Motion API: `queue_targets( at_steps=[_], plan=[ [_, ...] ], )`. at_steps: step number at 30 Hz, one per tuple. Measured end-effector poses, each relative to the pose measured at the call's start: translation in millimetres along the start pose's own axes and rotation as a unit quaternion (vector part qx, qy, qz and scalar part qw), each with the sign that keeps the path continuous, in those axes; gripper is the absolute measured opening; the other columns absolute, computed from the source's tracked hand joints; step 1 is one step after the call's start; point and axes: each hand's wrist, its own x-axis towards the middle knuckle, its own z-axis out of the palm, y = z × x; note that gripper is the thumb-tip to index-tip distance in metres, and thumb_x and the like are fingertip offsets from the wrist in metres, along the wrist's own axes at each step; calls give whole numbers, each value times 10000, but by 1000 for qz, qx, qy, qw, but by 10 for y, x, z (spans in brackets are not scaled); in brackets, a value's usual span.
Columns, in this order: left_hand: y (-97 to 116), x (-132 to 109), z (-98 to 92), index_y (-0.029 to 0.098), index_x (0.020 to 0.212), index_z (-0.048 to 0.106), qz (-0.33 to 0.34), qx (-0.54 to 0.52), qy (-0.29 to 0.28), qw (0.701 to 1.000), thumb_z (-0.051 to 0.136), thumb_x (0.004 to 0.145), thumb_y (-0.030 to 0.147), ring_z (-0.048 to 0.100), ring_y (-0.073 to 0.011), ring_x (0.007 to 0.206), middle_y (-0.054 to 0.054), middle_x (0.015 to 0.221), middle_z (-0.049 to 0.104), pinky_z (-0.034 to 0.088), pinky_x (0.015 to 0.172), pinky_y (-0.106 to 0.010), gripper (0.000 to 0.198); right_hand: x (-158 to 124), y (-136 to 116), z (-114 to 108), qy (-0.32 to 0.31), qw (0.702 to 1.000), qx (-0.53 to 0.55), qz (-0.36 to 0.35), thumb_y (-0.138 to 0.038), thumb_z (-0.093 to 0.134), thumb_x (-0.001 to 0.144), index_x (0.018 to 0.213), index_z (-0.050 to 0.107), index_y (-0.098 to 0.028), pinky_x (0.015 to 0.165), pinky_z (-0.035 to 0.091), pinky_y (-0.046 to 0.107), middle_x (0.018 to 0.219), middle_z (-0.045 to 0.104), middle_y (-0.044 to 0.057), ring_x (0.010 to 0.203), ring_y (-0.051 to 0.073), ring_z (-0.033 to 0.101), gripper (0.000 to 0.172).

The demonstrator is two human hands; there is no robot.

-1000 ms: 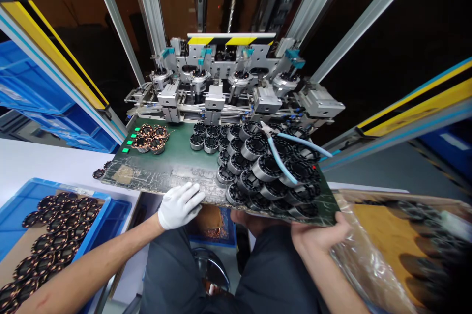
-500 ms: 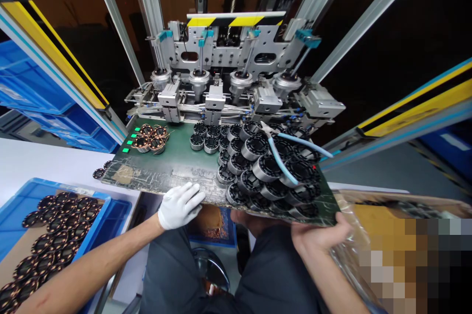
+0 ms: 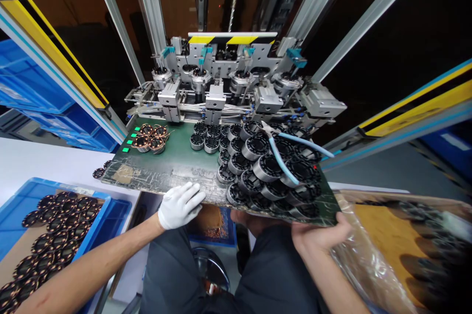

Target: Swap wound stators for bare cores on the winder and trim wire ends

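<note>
The gloved left hand (image 3: 179, 204) is lying flat, fingers together, on the near edge of the green board (image 3: 177, 161). The bare right hand (image 3: 320, 235) is curling around its right corner, seemingly steadying it. Black rings (image 3: 265, 169) are crowding its right half within reach, blue-handled cutters (image 3: 289, 157) resting on top, before the machine (image 3: 228, 83).

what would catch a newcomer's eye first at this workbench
A heap of black ring parts crowds the right half of the green mat, with blue-handled pliers lying on top. Behind it stands a four-headed metal machine topped by a yellow-and-black striped bar. The gloved left hand rests on the mat's near edge and the bare right hand is at its near right corner.
</note>
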Motion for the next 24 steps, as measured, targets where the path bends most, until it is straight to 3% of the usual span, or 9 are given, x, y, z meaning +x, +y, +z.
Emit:
queue_targets(
  at_steps=[8,15,24],
  plan=[
    [0,37,-23,275,1367,797,1,-4,5,1000,713,1087,349,773,-277,1259,-73,1328,837,596,988,-391,301,52,39,-63,-12,1000,-9,1,-571,502,862,1039,778,-232,768,650,359,1100,813,21,1112,253,751,471],
    [5,59,-41,272,1360,794,0,-6,7,1000,689,1103,345,769,-276,1251,-71,1320,838,585,985,-392,286,34,33,-38,-4,1000,3,-6,-589,587,808,1093,768,-216,839,668,390,1146,810,43,1150,282,737,503],
    [-1,30,-30,281,1376,795,3,0,-3,1000,724,1074,347,765,-280,1259,-78,1332,831,595,989,-387,317,-8,0,-16,-11,1000,-10,-4,-593,572,813,1034,774,-226,754,652,360,1161,814,23,1110,260,757,474]
  ],
)
